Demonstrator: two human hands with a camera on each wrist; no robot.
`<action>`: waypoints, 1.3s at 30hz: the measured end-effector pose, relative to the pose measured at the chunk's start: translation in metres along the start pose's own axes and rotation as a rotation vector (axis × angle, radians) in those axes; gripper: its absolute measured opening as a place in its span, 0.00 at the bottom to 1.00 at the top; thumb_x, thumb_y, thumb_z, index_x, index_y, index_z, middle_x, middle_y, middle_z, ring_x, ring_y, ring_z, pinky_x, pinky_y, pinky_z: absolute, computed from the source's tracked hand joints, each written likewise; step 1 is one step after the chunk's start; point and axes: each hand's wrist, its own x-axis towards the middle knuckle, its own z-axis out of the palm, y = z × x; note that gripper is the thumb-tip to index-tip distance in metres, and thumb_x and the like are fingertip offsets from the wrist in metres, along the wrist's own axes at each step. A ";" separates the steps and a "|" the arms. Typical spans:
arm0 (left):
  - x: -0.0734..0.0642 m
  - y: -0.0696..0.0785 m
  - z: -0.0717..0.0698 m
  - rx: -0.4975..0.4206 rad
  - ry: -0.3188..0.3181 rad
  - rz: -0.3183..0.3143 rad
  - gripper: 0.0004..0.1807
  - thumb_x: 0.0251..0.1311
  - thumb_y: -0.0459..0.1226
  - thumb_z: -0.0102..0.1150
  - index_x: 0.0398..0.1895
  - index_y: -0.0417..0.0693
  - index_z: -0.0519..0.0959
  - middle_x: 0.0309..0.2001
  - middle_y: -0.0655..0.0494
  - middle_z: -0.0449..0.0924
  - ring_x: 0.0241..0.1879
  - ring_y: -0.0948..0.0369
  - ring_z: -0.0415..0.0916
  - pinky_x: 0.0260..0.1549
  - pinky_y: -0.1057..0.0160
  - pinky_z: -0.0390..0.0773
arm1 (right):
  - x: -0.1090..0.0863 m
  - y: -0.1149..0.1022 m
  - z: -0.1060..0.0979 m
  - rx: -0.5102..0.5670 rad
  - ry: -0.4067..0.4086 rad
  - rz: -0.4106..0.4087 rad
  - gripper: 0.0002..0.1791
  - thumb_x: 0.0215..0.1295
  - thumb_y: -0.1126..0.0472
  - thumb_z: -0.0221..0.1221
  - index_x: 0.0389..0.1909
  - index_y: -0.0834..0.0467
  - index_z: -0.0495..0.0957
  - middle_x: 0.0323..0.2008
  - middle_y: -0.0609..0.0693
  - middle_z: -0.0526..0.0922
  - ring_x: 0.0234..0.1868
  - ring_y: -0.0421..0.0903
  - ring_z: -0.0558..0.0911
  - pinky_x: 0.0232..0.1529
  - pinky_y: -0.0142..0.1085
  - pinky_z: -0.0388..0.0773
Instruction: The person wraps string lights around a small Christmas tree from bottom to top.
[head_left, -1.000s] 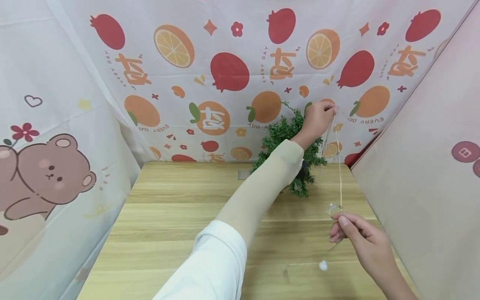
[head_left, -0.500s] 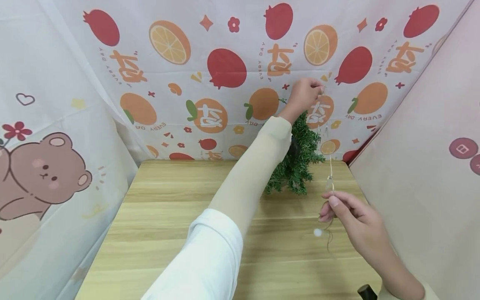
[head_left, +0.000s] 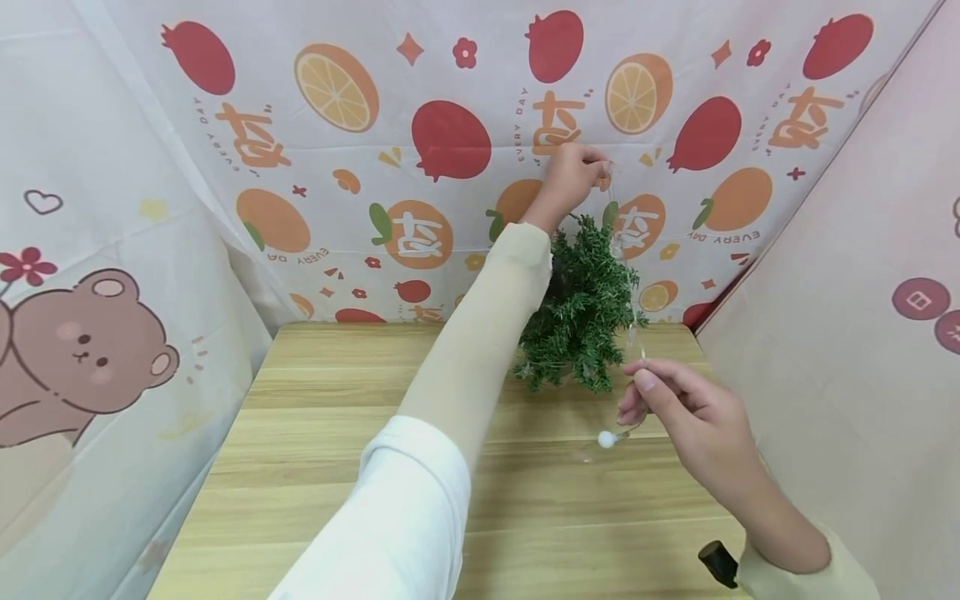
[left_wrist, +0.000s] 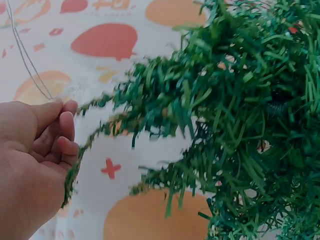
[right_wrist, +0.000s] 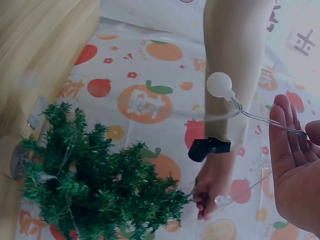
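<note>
A small artificial Christmas tree (head_left: 581,308) stands at the back of the table, partly behind my left arm. Beside its top, my left hand (head_left: 573,179) pinches a thin string-light wire (left_wrist: 30,67) between thumb and fingertips. One bare branch passes close by that palm in the left wrist view. From there the string runs down the tree's right side to my right hand (head_left: 690,417), which pinches it lower down. A round white bulb (right_wrist: 219,85) hangs from the wire just left of the right fingers. Another bulb (right_wrist: 46,177) lies among the branches in the right wrist view.
The wooden table (head_left: 337,467) spreads out in front of the tree. A fruit-printed cloth (head_left: 420,75) hangs right behind it, with pale cloth walls on both sides. A black camera (right_wrist: 209,148) sits on the left wrist.
Both hands have moved left, the left one also upward to beside the treetop and the right one higher, nearer the tree. The string and its white bulb have come along.
</note>
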 end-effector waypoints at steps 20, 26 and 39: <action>-0.004 -0.052 -0.033 -0.242 0.137 -0.058 0.13 0.73 0.41 0.57 0.51 0.46 0.86 0.48 0.54 0.85 0.41 0.62 0.75 0.43 0.66 0.77 | 0.045 -0.019 0.028 0.146 -0.025 -0.100 0.10 0.75 0.71 0.52 0.47 0.64 0.82 0.29 0.53 0.85 0.27 0.45 0.86 0.34 0.37 0.85; -0.004 -0.062 -0.041 -0.273 0.153 -0.075 0.12 0.71 0.41 0.60 0.50 0.47 0.87 0.44 0.53 0.86 0.41 0.61 0.77 0.45 0.65 0.78 | 0.048 -0.018 0.043 0.123 -0.106 -0.132 0.10 0.75 0.71 0.52 0.48 0.63 0.82 0.30 0.53 0.85 0.29 0.43 0.86 0.33 0.37 0.85; -0.021 -0.103 -0.047 -0.365 0.171 -0.126 0.14 0.70 0.40 0.60 0.50 0.41 0.86 0.39 0.55 0.82 0.39 0.60 0.75 0.54 0.50 0.76 | 0.043 0.000 0.061 0.175 -0.208 -0.057 0.10 0.77 0.68 0.52 0.48 0.63 0.82 0.31 0.53 0.84 0.30 0.43 0.87 0.34 0.39 0.86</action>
